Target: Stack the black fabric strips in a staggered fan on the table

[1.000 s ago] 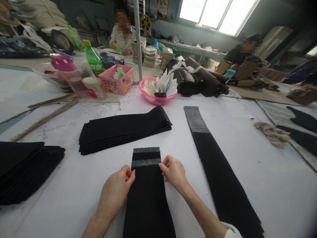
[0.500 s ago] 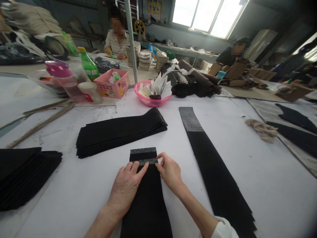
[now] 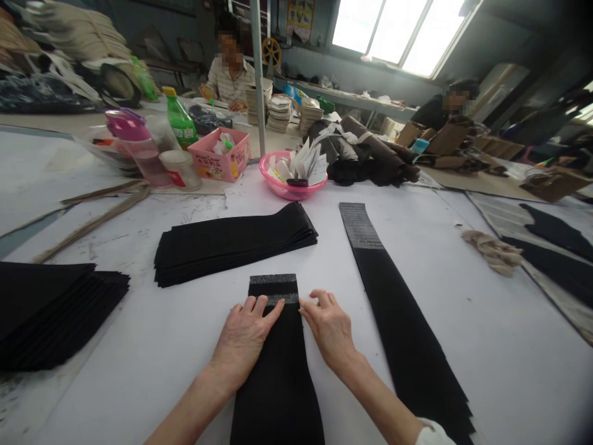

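A black fabric strip (image 3: 278,377) lies lengthwise in front of me, with two speckled grey bands across its far end. My left hand (image 3: 245,334) rests on its left side, fingers spread and tips pressing near the lower grey band. At the right edge of that band, my right hand (image 3: 328,324) has thumb and forefinger pinched together on the strip's edge; its other fingers are curled. Beyond both hands is a stack of black fabric pieces (image 3: 231,241). Right of my right hand stretches a fanned row of black strips (image 3: 403,315) with grey ends.
Another black stack (image 3: 41,309) lies at the left. A pink basin (image 3: 291,190) of papers, a pink box (image 3: 222,161), a green bottle (image 3: 180,120) and a purple-lidded jug (image 3: 143,151) stand farther back. A crumpled beige cloth (image 3: 493,252) lies right. Two people sit across the table.
The view has shifted, so most things appear farther right. My right hand has drawn slightly rightward relative to the strip, its fingers now at the very edge. The left hand stays on the strip.
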A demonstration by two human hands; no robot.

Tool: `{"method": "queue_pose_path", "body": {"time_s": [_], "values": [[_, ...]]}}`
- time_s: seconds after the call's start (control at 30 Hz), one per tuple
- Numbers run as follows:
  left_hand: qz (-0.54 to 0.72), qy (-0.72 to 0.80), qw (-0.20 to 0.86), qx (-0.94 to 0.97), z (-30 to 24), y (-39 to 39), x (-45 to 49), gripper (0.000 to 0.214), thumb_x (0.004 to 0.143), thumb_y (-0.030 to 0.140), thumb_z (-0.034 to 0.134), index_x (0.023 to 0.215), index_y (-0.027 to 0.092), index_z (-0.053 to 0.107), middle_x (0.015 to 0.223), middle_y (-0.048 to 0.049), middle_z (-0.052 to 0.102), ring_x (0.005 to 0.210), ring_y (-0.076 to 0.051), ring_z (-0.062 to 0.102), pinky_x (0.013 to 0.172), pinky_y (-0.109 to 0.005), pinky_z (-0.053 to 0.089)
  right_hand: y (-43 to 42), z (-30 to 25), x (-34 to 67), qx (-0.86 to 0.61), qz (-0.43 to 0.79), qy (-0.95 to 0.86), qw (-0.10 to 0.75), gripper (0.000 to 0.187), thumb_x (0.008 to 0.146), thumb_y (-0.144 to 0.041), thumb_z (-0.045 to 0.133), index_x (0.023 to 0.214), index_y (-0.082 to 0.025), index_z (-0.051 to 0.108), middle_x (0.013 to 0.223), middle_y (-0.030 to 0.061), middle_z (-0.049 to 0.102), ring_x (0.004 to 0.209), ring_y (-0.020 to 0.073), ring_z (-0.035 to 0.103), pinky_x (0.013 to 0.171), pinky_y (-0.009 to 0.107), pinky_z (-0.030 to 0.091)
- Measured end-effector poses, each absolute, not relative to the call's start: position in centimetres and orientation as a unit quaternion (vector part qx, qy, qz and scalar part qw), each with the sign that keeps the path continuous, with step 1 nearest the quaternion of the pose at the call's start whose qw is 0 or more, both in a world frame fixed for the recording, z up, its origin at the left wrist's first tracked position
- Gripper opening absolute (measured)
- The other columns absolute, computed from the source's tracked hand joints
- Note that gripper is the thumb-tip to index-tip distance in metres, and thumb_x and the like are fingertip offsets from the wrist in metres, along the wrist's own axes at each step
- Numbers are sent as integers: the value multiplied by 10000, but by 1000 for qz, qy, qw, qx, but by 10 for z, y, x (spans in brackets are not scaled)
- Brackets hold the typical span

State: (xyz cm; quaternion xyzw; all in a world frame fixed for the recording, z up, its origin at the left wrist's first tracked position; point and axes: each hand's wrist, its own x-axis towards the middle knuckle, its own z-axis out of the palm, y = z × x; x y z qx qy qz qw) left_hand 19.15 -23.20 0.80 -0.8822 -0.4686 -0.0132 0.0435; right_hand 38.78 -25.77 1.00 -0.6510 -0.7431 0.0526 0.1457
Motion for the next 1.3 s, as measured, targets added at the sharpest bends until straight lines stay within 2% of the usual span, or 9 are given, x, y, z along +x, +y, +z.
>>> {"method": "queue_pose_path", "body": {"time_s": [0.1, 0.23, 0.37, 0.57, 0.7, 0.77, 0.93, 1.1, 1.3], "values": [[-13, -467, 42, -883, 9, -233, 191, 538, 873, 85, 473, 1343, 346, 446, 1053, -55, 538, 924, -213, 497, 730, -333, 428, -258, 4, 378, -595, 44, -786, 164, 358, 912, -244, 571, 1267, -272, 547, 1306, 44, 557, 1223, 219, 467, 983, 352, 413], [-25, -462, 23, -886, 7, -234, 184, 512, 887, 112, 479, 1359, 306, 436, 1094, -61, 550, 967, -223, 511, 764, -348, 443, -261, -8, 368, -586, 46, -792, 164, 432, 908, -255, 579, 1332, -248, 493, 1403, 32, 494, 1327, 226, 382, 1090, 402, 328], [-57, -458, 16, -887, 2, -234, 167, 473, 873, 65, 464, 1315, 227, 500, 1151, -79, 573, 1031, -229, 527, 810, -356, 449, -264, -12, 366, -607, 23, -778, 159, 420, 893, -276, 602, 1306, -280, 524, 1442, 49, 447, 1348, 250, 364, 1079, 439, 341], [-88, -462, 17, -883, -3, -232, 146, 440, 872, 57, 453, 1268, 222, 548, 1191, -96, 586, 1064, -232, 544, 837, -365, 454, -263, -14, 369, -626, 57, -750, 208, 405, 859, -233, 640, 1252, -308, 579, 1410, 57, 477, 1328, 253, 394, 1065, 452, 365], [-96, -468, 1, -878, -1, -231, 144, 433, 880, 68, 457, 1267, 240, 546, 1173, -97, 571, 1076, -232, 530, 854, -367, 450, -254, -7, 380, -639, 134, -701, 286, 283, 854, -185, 621, 1123, -269, 656, 1230, 54, 608, 1182, 227, 522, 973, 394, 459], [-99, -466, -11, -879, 1, -230, 144, 425, 886, 68, 451, 1263, 242, 543, 1149, -90, 567, 1064, -224, 524, 850, -357, 445, -246, 2, 381, -647, 137, -690, 292, 225, 867, -186, 609, 1073, -253, 666, 1120, 45, 647, 1081, 211, 561, 917, 360, 476], [-113, -467, -50, -876, 7, -221, 146, 261, 947, 185, 409, 1092, 235, 621, 988, -57, 573, 919, -187, 527, 780, -324, 429, -220, 18, 356, -589, 116, -773, 205, 133, 861, -261, 649, 991, -253, 671, 981, 16, 663, 963, 197, 561, 840, 319, 443], [-167, -480, -157, -847, 7, -203, 147, 263, 952, 275, 421, 809, 193, 625, 859, -30, 561, 821, -158, 518, 725, -285, 415, -200, 21, 337, -573, 93, -806, 120, 166, 802, -331, 718, 921, -236, 652, 930, 18, 645, 926, 204, 555, 777, 311, 414], [-173, -487, -198, -833, 9, -191, 145, 61, 875, 244, 563, 919, 206, 582, 867, 0, 570, 782, -148, 543, 686, -261, 435, -186, 27, 337, -556, 118, -820, 65, 195, 762, -307, 759, 876, -219, 629, 927, 16, 634, 891, 200, 553, 742, 303, 377]]}}
